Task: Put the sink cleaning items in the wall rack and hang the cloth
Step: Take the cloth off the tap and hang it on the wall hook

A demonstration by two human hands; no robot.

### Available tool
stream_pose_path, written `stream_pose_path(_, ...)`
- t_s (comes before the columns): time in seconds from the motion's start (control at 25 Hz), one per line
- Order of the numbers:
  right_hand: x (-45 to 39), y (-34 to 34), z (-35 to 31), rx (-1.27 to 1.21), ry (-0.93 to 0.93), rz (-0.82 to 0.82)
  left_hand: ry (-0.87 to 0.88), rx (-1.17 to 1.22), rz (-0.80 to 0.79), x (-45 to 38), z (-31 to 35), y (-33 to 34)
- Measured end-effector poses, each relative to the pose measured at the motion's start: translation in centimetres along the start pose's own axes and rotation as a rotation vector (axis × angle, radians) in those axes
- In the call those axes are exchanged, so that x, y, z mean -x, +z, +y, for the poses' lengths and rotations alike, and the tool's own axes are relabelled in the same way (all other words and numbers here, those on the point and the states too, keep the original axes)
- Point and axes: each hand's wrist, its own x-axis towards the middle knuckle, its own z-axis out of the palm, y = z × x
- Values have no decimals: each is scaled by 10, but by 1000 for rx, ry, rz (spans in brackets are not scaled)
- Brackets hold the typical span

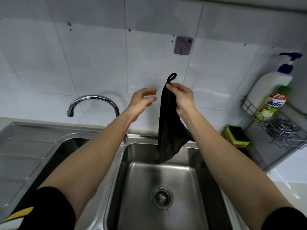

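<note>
My right hand (pixel 181 98) pinches a black cloth (pixel 167 130) just under its small loop, which sticks up above the fingers. The cloth hangs down over the back of the sink basin (pixel 166 173). My left hand (pixel 142 101) hovers open just left of the cloth, fingers spread, touching nothing. A purple adhesive hook (pixel 183 45) is stuck to the tiled wall above the loop. At the right, the wire wall rack (pixel 282 140) holds a white pump bottle (pixel 269 87), a green-capped dish soap bottle (pixel 272 103) and a steel scourer (pixel 280 128). A yellow-green sponge (pixel 236 135) sits by the rack's left end.
A chrome tap (pixel 94 103) curves over the left side of the sink, left of my left arm. A steel draining board (pixel 25 146) lies at the left. A white counter (pixel 285 170) runs below the rack at the right.
</note>
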Motion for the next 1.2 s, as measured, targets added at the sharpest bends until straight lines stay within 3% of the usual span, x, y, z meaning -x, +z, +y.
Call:
stream_pose_path(0.16,-5,-7,-10,163,-63,46,150,31,139,-31,51,20)
stream_pose_path(0.48,-25,-24,-37,413,-190,21,264,-254,36,-64,77,44)
stream_pose_path(0.8,-64,-20,-62,238,-226,77,323,-312,144,-108,94,57)
stream_pose_path(1.2,-120,-17,-55,107,-85,124,184,-504,236,-160,91,75)
